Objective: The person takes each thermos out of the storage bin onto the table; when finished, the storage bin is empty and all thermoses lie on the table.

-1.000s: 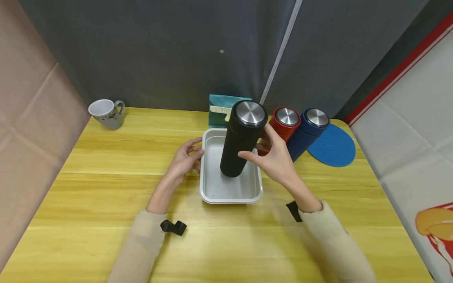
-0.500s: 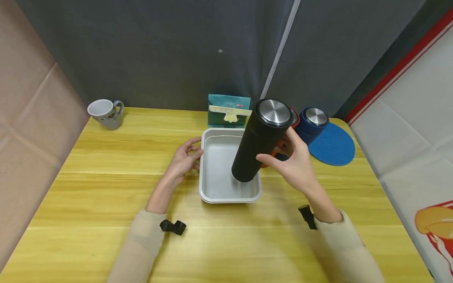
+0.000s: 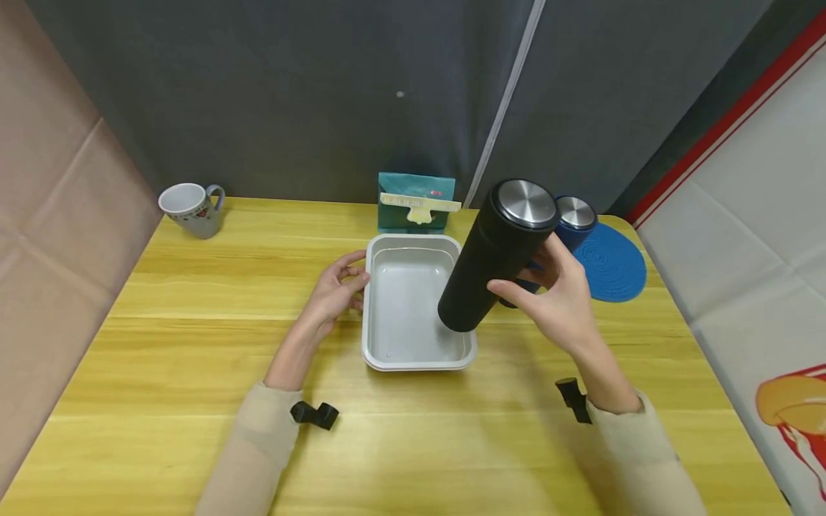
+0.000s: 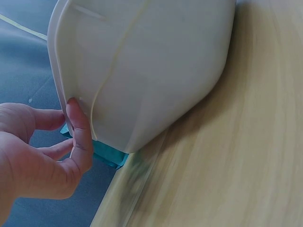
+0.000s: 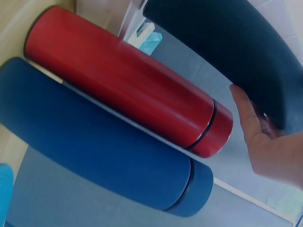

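My right hand grips a tall matte black thermos flask with a steel-topped lid. The flask leans, its base over the right rim of a light grey rectangular tub. At the tub's left side my left hand pinches the rim, one finger lying along the outer wall in the left wrist view. Standing side by side in the right wrist view are a red thermos flask and a blue thermos flask. In the head view the black flask hides the red one and part of the blue one.
Behind the tub stands a teal packet with a cream clip on it. A patterned mug is at the back left. On the right lies a round blue mat. A dark grey panel closes off the back.
My right hand has carried the black flask rightward, from over the middle of the tub to its right rim, with more tilt. The red flask is now covered from view. My left hand stays put.
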### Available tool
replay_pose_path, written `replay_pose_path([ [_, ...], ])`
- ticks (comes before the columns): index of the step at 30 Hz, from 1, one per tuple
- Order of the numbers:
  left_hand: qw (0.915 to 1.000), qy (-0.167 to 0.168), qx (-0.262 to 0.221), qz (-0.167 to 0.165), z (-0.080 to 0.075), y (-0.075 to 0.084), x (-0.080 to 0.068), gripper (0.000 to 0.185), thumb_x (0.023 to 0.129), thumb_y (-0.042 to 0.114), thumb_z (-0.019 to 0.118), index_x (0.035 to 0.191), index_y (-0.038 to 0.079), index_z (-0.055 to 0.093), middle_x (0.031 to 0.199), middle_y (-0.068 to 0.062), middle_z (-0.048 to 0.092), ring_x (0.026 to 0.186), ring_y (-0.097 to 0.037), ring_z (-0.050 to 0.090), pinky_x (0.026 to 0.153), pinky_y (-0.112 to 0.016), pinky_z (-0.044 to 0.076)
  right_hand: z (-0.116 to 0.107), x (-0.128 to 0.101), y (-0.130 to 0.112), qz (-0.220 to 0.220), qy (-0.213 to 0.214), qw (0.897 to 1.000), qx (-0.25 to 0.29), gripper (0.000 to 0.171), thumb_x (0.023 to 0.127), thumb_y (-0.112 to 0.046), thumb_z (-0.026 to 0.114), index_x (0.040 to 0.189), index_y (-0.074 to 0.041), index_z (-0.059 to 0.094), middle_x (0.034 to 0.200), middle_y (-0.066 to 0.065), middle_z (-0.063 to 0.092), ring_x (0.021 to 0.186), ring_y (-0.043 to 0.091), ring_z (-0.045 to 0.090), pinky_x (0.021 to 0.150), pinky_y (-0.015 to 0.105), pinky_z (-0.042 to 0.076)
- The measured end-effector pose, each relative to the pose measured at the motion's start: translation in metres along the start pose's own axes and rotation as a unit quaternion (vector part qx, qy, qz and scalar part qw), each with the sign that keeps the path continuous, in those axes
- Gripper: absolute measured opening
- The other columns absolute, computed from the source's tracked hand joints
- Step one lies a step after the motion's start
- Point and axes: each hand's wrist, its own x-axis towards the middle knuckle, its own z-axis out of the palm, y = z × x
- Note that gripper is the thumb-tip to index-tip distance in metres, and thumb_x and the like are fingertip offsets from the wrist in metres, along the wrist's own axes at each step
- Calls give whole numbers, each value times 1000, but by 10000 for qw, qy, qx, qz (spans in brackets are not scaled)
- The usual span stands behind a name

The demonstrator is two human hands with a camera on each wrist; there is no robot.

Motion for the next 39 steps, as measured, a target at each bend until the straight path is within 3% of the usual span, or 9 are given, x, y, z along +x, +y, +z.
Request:
replay_pose_path([
  [10, 10000, -30, 1, 89, 0, 1, -3, 50, 98, 8, 55, 146, 12, 41, 122, -19, 50, 81, -20, 57, 60, -28, 56, -15, -5, 4, -107, 274, 9996, 44, 67, 74, 10, 78, 135, -6, 54, 115, 0, 62, 93, 16, 60, 76, 16, 54],
  [17, 10000, -24, 15, 61, 0, 0, -2, 49, 98, 9, 55, 145, 13, 42, 121, -16, 51, 83, -20, 57, 61, -28, 56, -26, -8, 13, -263, 383, 9977, 497, 62, 74, 8, 78, 131, -4, 56, 113, 3, 62, 92, 14, 62, 78, 16, 54],
  [24, 10000, 17, 38, 27, 0, 0, 0, 49, 98, 9, 55, 145, 14, 42, 122, -18, 51, 83, -23, 58, 61, -28, 56, -39, -14, 24, -209, 428, 9970, 610, 65, 72, 13, 77, 132, -4, 56, 114, 5, 62, 95, 15, 60, 77, 15, 54],
  [30, 10000, 2, 43, 74, 0, 0, 0, 49, 98, 8, 55, 145, 13, 43, 124, -21, 51, 80, -20, 58, 60, -28, 56, -50, -19, 36, -285, 542, 9918, 1122, 64, 70, 19, 75, 129, 0, 57, 110, 6, 62, 92, 14, 60, 74, 15, 54],
  [39, 10000, 8, 40, 58, 0, 0, 0, 49, 98, 9, 56, 145, 14, 43, 123, -20, 51, 83, -23, 58, 60, -28, 56, -66, -26, 50, -117, 811, 9892, 1214, 65, 69, 22, 72, 128, 0, 57, 107, 6, 61, 89, 13, 59, 72, 14, 54],
])
